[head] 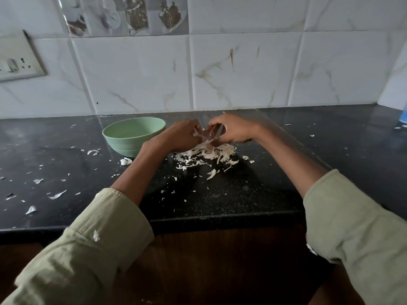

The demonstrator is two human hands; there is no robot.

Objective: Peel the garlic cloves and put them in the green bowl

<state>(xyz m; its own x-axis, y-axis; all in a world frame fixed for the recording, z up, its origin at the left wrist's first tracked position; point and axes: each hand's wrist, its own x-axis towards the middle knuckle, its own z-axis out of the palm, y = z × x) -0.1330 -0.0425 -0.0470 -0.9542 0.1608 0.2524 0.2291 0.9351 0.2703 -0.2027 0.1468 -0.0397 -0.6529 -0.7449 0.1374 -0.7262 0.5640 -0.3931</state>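
Note:
The green bowl stands on the black counter, just left of my hands. My left hand and my right hand meet above a pile of white garlic skins. Both have curled fingers pinching a small garlic piece with thin skin hanging from it; the clove itself is mostly hidden by my fingers. What lies inside the bowl cannot be seen from here.
Loose skin flakes are scattered across the black counter, mostly to the left and in front. A tiled wall rises behind, with a switch plate at far left. A blue object shows at the right edge.

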